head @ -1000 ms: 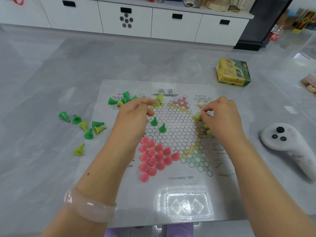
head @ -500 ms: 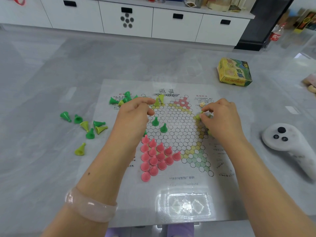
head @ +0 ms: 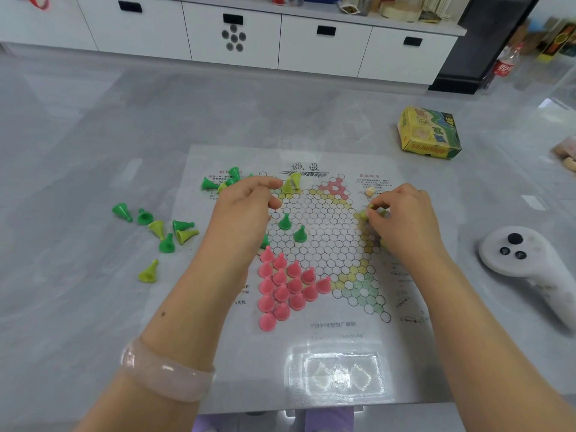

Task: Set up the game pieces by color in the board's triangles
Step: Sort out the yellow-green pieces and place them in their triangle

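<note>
The grey desk [head: 93, 307] carries a paper game board [head: 311, 353] spread flat under both hands. A white controller [head: 530, 269] lies on the desk well to the right of the right hand's fingers, and a yellow box [head: 428, 134] sits beyond them, off the board's far right corner.

The left hand [head: 240, 219] hovers over the board's left edge with its fingers curled and the thumb close to the forefinger; I cannot tell whether they hold a piece. A pale bangle [head: 168, 372] sits on that wrist. The right hand [head: 405, 222] is over the board's right triangle, its fingers [head: 378, 204] pinching a yellow-green piece [head: 364, 214] at the tips.

Just below the left fingers, the pink pieces [head: 286, 288] stand packed in the near-left triangle. Two dark green pieces [head: 293, 229] stand upright on the hexagon field between the two hands. Two yellow-green pieces [head: 291, 183] stand just past the left fingertips, near the top triangle. Loose green and yellow-green pieces [head: 162, 232] lie tipped on the desk, well left of the left hand, with a few more green ones [head: 221, 182] just behind its knuckles. A small pale die [head: 370, 191] rests just beyond the right fingers.
</note>
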Demonstrator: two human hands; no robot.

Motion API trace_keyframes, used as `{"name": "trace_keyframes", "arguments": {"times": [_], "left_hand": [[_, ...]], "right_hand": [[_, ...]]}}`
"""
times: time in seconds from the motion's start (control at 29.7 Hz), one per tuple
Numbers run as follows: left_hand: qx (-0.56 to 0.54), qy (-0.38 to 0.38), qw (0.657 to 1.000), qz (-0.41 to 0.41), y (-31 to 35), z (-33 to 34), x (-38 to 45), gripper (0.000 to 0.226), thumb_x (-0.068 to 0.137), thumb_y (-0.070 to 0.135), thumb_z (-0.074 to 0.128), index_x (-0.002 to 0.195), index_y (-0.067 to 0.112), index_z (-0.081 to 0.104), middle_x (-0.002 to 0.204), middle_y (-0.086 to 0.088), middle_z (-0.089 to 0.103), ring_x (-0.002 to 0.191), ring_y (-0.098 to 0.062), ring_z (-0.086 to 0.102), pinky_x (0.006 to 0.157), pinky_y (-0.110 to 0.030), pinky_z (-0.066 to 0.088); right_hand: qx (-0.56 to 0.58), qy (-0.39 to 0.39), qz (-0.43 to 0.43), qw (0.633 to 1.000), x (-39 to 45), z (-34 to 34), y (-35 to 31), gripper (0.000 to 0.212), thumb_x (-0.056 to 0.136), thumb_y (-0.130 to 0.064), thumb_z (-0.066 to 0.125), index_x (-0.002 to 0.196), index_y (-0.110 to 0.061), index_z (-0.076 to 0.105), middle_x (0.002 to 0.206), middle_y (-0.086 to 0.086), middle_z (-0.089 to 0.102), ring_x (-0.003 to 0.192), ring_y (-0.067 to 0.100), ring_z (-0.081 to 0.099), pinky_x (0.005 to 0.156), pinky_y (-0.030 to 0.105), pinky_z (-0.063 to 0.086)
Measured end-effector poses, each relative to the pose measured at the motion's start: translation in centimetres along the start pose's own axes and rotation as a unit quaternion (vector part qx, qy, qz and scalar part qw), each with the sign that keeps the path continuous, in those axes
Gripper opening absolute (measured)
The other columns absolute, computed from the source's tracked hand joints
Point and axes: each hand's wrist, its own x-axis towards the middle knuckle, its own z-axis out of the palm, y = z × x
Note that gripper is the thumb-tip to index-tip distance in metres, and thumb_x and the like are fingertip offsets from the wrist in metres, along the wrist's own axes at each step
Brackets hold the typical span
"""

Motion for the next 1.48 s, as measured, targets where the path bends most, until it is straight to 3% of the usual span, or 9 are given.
{"name": "trace_keyframes", "arguments": {"times": [0.3,0.44,0.57,0.77,0.98,1.11,1.21,1.31,1.48], "left_hand": [[-0.07,0.069,0.995,0.019,0.1,-1.6,1.1,0.037,0.086,-0.002,0.036,0.1,0.02,0.062,0.075,0.002,0.057,0.064,-0.009,0.047,0.057,-0.018,0.039],[-0.161,0.12,0.98,0.004,0.3,-3.4,1.9,0.035,0.088,-0.003,0.033,0.107,0.016,0.055,0.073,0.0,0.056,0.06,-0.009,0.049,0.051,-0.014,0.042],[-0.315,0.125,0.939,-0.055,0.5,-5.3,2.4,0.025,0.09,0.001,0.031,0.09,0.013,0.053,0.073,-0.005,0.054,0.06,-0.012,0.051,0.048,-0.015,0.046],[-0.403,0.086,0.904,-0.11,0.3,-7.5,2.5,0.018,0.093,0.009,0.038,0.088,0.006,0.056,0.078,-0.008,0.054,0.067,-0.016,0.053,0.061,-0.021,0.049],[-0.414,0.089,0.9,-0.104,0.3,-9.3,3.0,0.021,0.092,0.008,0.037,0.084,0.006,0.056,0.074,-0.007,0.054,0.063,-0.015,0.051,0.061,-0.02,0.048],[-0.438,0.082,0.888,-0.111,0.1,-9.9,3.0,0.019,0.092,0.008,0.039,0.084,0.004,0.056,0.076,-0.009,0.052,0.069,-0.018,0.053,0.067,-0.023,0.051],[-0.46,0.043,0.875,-0.143,-0.3,-9.7,2.9,0.015,0.09,0.006,0.042,0.086,0.002,0.056,0.085,-0.012,0.052,0.079,-0.022,0.056,0.077,-0.029,0.052],[-0.489,-0.008,0.858,-0.16,-0.3,-9.4,2.7,0.019,0.09,0.006,0.036,0.097,0.001,0.053,0.1,-0.017,0.057,0.082,-0.026,0.06,0.082,-0.035,0.053],[-0.474,0.05,0.865,-0.157,-0.7,-11.1,2.8,0.017,0.089,0.004,0.041,0.075,0.003,0.049,0.077,-0.011,0.054,0.047,-0.014,0.05,0.042,-0.015,0.045]], "right_hand": [[-0.021,0.009,-0.008,1.0,-0.2,-1.1,-0.6,0.029,0.086,-0.025,0.059,0.115,-0.019,0.062,0.118,0.006,0.054,0.112,0.029,0.041,0.091,0.036,0.029],[0.038,-0.004,-0.051,0.998,-0.8,-2.0,-2.0,0.031,0.089,-0.023,0.055,0.119,-0.02,0.058,0.115,0.003,0.052,0.109,0.023,0.044,0.088,0.028,0.032],[0.097,-0.077,-0.126,0.984,-0.3,-1.8,-5.7,0.035,0.09,-0.02,0.053,0.125,-0.023,0.052,0.107,-0.005,0.045,0.092,0.008,0.047,0.084,0.022,0.037],[-0.004,-0.234,-0.158,0.959,3.8,2.2,-9.9,0.052,0.088,-0.033,0.056,0.136,-0.026,0.038,0.14,0.007,0.034,0.126,0.026,0.038,0.106,0.039,0.031],[-0.027,-0.201,-0.181,0.962,5.1,3.6,-11.0,0.009,0.088,-0.015,0.056,0.096,-0.019,0.058,0.101,0.0,0.046,0.095,0.018,0.049,0.079,0.024,0.034],[0.081,-0.203,-0.152,0.964,4.4,1.8,-12.9,0.007,0.088,-0.012,0.057,0.088,-0.018,0.06,0.096,-0.005,0.056,0.082,0.008,0.05,0.069,0.019,0.037],[0.214,-0.216,-0.199,0.931,2.6,-0.8,-17.0,0.005,0.087,-0.017,0.059,0.088,-0.021,0.062,0.084,-0.015,0.058,0.071,-0.005,0.053,0.058,0.008,0.04],[0.232,-0.276,-0.305,0.882,0.4,-1.6,-20.8,0.012,0.083,-0.022,0.064,0.094,-0.027,0.064,0.096,-0.009,0.063,0.075,-0.003,0.06,0.066,0.012,0.05],[0.218,-0.19,-0.319,0.903,-0.6,-0.9,-21.1,0.017,0.085,-0.029,0.062,0.101,-0.023,0.063,0.101,-0.006,0.059,0.083,0.008,0.06,0.073,0.017,0.046]]}}
